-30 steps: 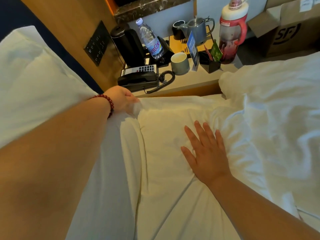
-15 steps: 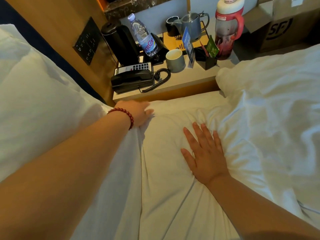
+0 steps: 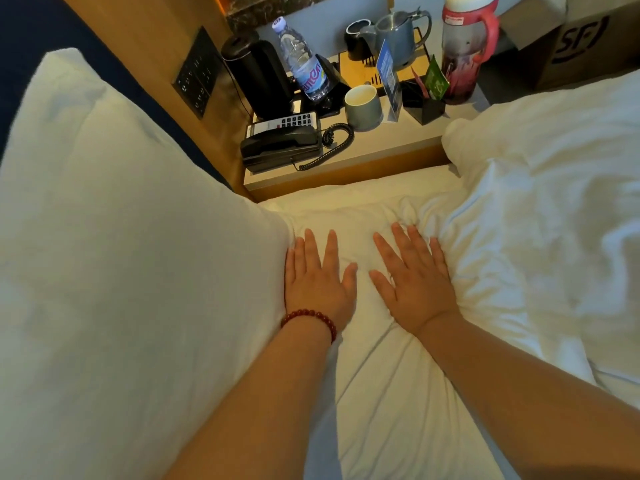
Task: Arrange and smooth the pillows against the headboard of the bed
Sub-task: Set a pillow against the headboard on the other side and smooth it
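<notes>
Pressing the left grip (image 3: 317,282) palm down on the flat pillow (image 3: 381,393) that is lying in the middle of the bed, fingers straight and spread wide, holding nothing. Wearing a red bead bracelet (image 3: 311,318) on that wrist. Touching, along the little-finger edge, the big pillow (image 3: 121,254) that is standing up at the left in front of the dark blue headboard (image 3: 41,26); not managing to tell whether the two are meeting.

Laying the right grip (image 3: 415,282) just beside the left on the same flat pillow, again palm down, fingers wide and straight, clasping nothing. Pointing the two thumbs toward each other, near but apart. Brushing the outer fingers of the right grip against the crumpled white duvet (image 3: 536,237) that is bunching up at the right and creasing around the fingertips.

Facing, past the far end of the flat pillow, a bedside tabletop (image 3: 391,147) that is carrying a black telephone (image 3: 282,140) at its near left corner, a black kettle (image 3: 256,81) behind it, a water bottle (image 3: 304,64) leaning just to the right of the kettle, a grey mug (image 3: 363,105) near the middle, a grey teapot (image 3: 398,36) farther back and a red-handled bottle (image 3: 464,46) at the right end. Noting a cardboard box (image 3: 585,39) sitting beyond the duvet at the top right.
</notes>
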Demonstrator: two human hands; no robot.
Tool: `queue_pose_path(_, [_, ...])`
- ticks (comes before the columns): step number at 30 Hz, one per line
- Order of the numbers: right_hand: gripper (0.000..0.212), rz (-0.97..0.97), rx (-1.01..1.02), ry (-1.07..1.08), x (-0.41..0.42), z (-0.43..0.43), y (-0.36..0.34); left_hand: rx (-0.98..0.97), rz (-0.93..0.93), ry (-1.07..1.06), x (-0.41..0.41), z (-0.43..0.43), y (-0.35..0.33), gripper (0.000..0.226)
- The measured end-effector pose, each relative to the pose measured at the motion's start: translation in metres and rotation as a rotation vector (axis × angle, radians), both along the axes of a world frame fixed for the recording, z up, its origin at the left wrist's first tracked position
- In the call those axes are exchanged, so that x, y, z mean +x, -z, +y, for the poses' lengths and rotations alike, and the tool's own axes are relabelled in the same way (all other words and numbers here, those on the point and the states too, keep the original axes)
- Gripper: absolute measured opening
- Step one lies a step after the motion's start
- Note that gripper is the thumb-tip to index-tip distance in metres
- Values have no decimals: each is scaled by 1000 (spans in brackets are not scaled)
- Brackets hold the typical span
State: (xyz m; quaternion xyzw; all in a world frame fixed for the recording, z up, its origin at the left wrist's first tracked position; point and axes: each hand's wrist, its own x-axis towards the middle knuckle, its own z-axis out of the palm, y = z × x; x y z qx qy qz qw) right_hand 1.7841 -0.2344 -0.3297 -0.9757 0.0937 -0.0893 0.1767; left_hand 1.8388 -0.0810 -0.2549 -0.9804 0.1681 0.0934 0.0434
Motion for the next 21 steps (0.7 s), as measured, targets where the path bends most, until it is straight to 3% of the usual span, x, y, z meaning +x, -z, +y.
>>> queue_pose_path(5, [62, 78, -5, -38, -12, 0, -22, -68, 205, -18, 12, 3, -11, 62])
queue_pose_path(9, [69, 157, 96, -67, -33, 0, -53, -306, 245, -104, -25, 5, -53, 60])
queue_pose_path(12, [73, 217, 169, -71, -41, 6, -87, -417, 56, -125, -73, 23, -91, 57])
queue_pose_path(14, [62, 240, 232, -90, -39, 13, -115, -428, -90, -138, -98, 43, -117, 56])
queue_pose_path(17, [56, 243, 395, -180, -28, 35, -164, -334, -268, -130, -124, 70, -154, 50])
queue_pose_path(21, [55, 108, 434, -406, -10, 86, -241, -220, -488, -201, -143, 113, -213, 44])
